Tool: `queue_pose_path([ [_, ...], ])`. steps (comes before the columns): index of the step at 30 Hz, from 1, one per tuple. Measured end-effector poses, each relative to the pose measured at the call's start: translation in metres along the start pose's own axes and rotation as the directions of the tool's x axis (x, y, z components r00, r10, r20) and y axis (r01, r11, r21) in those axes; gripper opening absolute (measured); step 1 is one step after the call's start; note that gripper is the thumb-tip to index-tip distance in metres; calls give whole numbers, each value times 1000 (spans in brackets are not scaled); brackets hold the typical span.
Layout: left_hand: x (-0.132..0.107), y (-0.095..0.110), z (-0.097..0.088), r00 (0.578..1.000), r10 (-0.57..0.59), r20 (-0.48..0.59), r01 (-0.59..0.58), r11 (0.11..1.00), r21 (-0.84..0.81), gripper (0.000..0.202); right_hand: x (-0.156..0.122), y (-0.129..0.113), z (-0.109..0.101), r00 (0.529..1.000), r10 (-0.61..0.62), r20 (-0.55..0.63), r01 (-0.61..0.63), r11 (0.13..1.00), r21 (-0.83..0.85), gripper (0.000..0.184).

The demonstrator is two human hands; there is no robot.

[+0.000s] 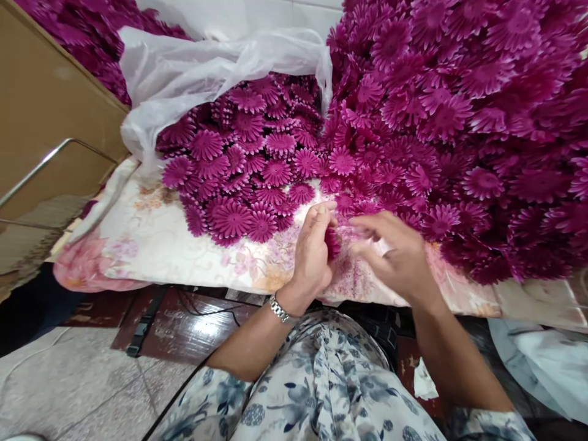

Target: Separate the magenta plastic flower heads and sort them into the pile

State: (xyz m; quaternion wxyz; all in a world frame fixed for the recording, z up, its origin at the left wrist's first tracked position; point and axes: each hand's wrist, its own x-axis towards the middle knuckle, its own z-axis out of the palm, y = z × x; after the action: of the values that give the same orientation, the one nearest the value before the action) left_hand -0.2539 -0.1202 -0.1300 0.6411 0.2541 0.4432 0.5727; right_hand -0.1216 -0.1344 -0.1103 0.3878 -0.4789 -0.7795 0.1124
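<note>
My left hand [313, 252] is curled around a small stack of magenta fabric flower pieces [331, 242], held upright at the near edge of the work surface. A metal watch sits on that wrist. My right hand [395, 256] hovers just to the right, fingers bent and slightly blurred, its fingertips close to the stack and to loose flower pieces. I cannot make out whether those fingers pinch a piece. A flat spread of the same flower pieces [248, 165] lies just beyond both hands.
A huge heap of magenta flowers [459, 122] fills the right and back. A clear plastic bag [193, 67] lies open at the back left. A floral cloth [151, 239] covers the surface. A brown cardboard box [41, 104] stands at the left. Tiled floor is below.
</note>
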Motion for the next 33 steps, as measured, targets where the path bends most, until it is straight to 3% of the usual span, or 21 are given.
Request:
queue_pose_path([
  [3, -3, -4, 4, 1000, -4, 12, 5, 998, -60, 23, -13, -8, 17, 999, -2, 35, -1, 997, 79, 26],
  [5, -5, -5, 3, 998, -31, 59, 38, 990, -132, 20, -18, -4, 21, 994, 110, 6, -110, 980, 166, 20],
  [8, -6, -4, -3, 984, -70, 165, 99, 979, -177, 15, -22, 7, 20, 948, 310, 67, -313, 885, 345, 15],
  [12, -6, -5, -11, 955, -147, 256, 185, 974, -131, 23, -22, 15, 16, 917, 382, 116, -390, 791, 471, 12],
  [16, -7, -7, -13, 963, -126, 237, 139, 990, -38, 19, -19, 11, 16, 936, 348, 55, -346, 880, 326, 10],
  [20, -6, -7, -11, 984, -65, 168, 63, 998, 17, 22, -19, 6, 17, 982, 172, -82, -169, 985, 39, 13],
  [24, -4, -8, -9, 990, -82, 119, 87, 996, -37, 20, -21, 4, 21, 973, -19, -230, -25, 982, -188, 16],
  [28, -5, -10, -11, 968, -162, 192, 191, 971, -145, 15, -18, 5, 25, 991, -63, -119, 48, 991, -123, 6],
  [33, -8, -11, -16, 951, -266, 159, 295, 935, -196, 12, -14, 13, 27, 998, 42, -41, -40, 998, 53, 6],
])
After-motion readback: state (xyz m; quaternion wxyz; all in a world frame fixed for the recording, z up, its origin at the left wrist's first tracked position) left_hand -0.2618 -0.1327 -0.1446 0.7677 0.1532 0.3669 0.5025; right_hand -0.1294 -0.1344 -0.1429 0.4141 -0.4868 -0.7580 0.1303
